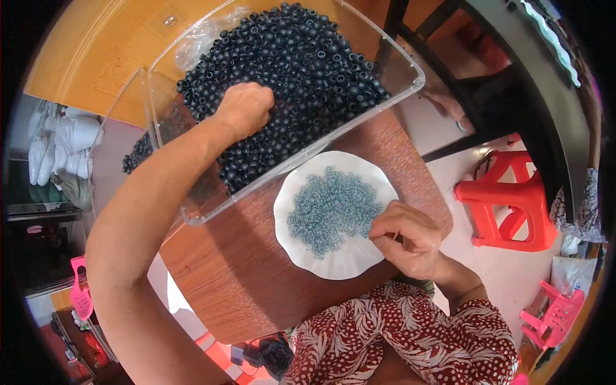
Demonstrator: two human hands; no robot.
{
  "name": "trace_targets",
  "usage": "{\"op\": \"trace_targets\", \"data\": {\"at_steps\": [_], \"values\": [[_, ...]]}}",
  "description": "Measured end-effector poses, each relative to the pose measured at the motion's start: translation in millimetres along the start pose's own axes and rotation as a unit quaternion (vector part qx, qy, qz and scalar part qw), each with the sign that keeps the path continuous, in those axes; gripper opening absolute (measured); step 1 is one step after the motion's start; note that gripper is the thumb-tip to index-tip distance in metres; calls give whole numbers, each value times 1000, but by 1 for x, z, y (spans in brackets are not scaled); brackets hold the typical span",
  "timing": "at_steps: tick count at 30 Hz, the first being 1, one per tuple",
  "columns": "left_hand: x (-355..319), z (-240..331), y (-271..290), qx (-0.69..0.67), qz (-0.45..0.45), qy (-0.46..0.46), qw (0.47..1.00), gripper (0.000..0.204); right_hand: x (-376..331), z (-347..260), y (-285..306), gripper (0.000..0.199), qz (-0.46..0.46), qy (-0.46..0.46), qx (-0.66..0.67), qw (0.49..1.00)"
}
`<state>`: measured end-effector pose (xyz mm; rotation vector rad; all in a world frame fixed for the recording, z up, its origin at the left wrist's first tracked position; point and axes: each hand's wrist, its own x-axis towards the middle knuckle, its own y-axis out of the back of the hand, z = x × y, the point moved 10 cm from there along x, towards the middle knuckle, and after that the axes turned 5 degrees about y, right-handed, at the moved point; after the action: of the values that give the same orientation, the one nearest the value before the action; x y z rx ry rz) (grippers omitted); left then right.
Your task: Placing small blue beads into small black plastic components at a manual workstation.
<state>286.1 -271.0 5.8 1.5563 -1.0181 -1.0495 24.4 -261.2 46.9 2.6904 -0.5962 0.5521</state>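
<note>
A large clear plastic bin [410,88] holds a heap of small round black hollow pieces [295,58], like beads or caps with a hole at one end. My left hand [247,109] reaches over the bin's near wall and rests on the heap, fingers curled closed; whatever they hold is hidden. Just this side of the bin stands a white scalloped plate [285,247], piled with tiny see-through grey-blue rings [333,208]. Over the plate's right edge, my right hand [410,237] has thumb and forefinger pinched together. Anything between those fingertips is too small to make out.
Bin and plate stand on a brown wooden table [224,282] with rounded corners. A clear plastic bag [199,42] lies at the bin's far left. Right of the table are a red plastic stool [507,202], a pink chair [555,314] and dark furniture [532,70].
</note>
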Motion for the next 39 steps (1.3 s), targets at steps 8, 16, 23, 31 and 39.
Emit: {"op": "trace_targets", "data": {"at_steps": [8,16,23,31,39], "values": [[-47,-19,62,-276,6,37,960,16,-6,-19,-1,17,4,35,-33,999],[-174,60,119,-555,74,41,828,20,15,-52,7,28,60,9,-18,998],[-211,98,81,-672,140,53,725,18,20,-97,-42,35,15,131,-77,988],[-232,113,41,-812,148,160,541,21,-7,-108,-58,40,42,240,-184,952],[-227,124,19,-880,187,123,418,24,-17,-110,-67,46,36,259,-245,934]]}}
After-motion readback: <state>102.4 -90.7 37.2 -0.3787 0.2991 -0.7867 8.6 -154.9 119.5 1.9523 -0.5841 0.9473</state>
